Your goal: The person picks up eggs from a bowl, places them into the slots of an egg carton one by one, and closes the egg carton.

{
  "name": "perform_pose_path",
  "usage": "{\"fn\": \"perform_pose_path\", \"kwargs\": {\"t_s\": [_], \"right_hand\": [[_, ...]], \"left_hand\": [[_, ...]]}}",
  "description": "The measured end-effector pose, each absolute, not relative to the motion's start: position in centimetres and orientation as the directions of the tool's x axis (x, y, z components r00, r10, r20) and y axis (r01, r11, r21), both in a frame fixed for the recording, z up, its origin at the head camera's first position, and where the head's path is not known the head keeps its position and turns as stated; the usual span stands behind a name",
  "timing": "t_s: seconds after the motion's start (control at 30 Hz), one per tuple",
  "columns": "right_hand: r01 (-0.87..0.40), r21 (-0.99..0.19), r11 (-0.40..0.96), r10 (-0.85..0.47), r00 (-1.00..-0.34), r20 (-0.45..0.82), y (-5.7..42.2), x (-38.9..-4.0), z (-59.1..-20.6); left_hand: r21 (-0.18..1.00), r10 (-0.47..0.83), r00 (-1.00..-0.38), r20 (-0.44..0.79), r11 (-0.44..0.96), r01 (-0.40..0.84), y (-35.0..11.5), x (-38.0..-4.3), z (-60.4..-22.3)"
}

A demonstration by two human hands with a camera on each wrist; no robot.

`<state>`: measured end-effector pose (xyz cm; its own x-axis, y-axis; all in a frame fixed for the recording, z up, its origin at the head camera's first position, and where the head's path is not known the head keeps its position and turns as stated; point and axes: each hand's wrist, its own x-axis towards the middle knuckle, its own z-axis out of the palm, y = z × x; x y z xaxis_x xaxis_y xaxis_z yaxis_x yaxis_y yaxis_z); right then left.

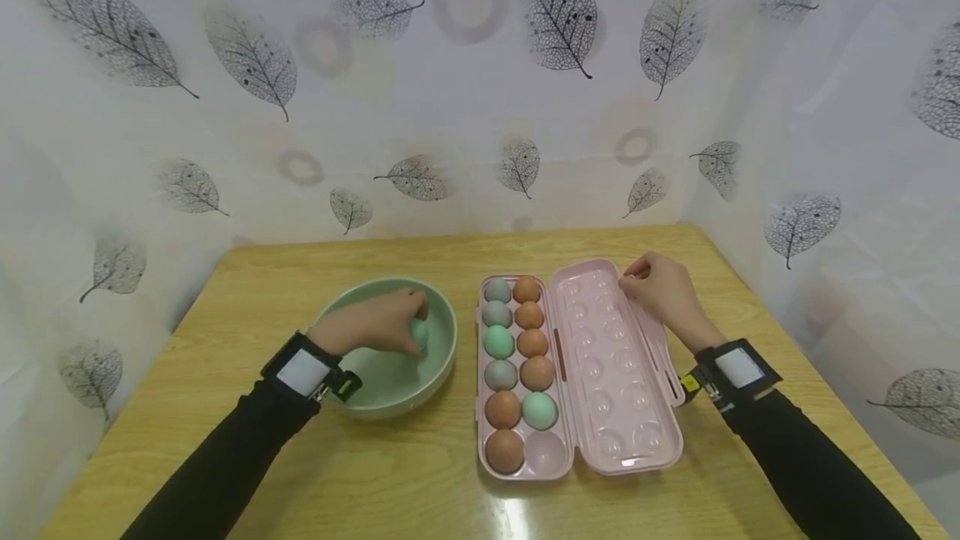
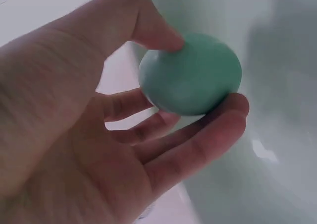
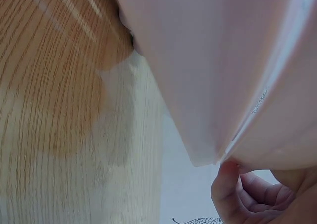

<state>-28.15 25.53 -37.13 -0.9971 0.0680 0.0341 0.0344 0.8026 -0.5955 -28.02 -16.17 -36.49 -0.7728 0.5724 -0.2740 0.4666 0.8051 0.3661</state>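
My left hand (image 1: 378,322) is inside a pale green bowl (image 1: 448,348) and holds a green egg (image 1: 419,335). In the left wrist view, the thumb lies on one side of the egg (image 2: 193,75) and the fingers support the other. To the right lies an opened pink egg carton (image 1: 545,454), with brown, greyish and green eggs in two rows. Its front right cup shows bare pink plastic. My right hand (image 1: 666,294) pinches the far outer edge of the carton's lid (image 1: 618,357), where a narrow flap (image 1: 657,348) runs along the side. The lid's underside fills much of the right wrist view.
A light wooden table (image 1: 420,473) carries the bowl and the carton, with bare wood between them. Behind and at both sides hangs a white curtain (image 1: 465,107) printed with dark leaves.
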Motion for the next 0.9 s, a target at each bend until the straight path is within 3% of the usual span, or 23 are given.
{"fn": "perform_pose_path", "kwargs": {"t_s": [0.2,0.57,0.9], "right_hand": [[0.042,-0.598,0.801,0.070,-0.997,0.024,25.5,-28.1,-37.1],[0.026,-0.586,0.810,0.060,-0.997,0.038,25.4,-28.1,-36.9],[0.036,-0.588,0.808,0.066,-0.997,0.030,25.5,-28.2,-37.2]], "left_hand": [[0.444,0.623,-0.765,-0.166,0.740,0.506,-16.4,-27.3,-33.6],[0.417,0.623,-0.759,-0.191,0.751,0.511,-15.0,-26.1,-32.4],[0.438,0.720,-0.677,-0.152,0.663,0.607,-11.2,-24.2,-32.4]]}}
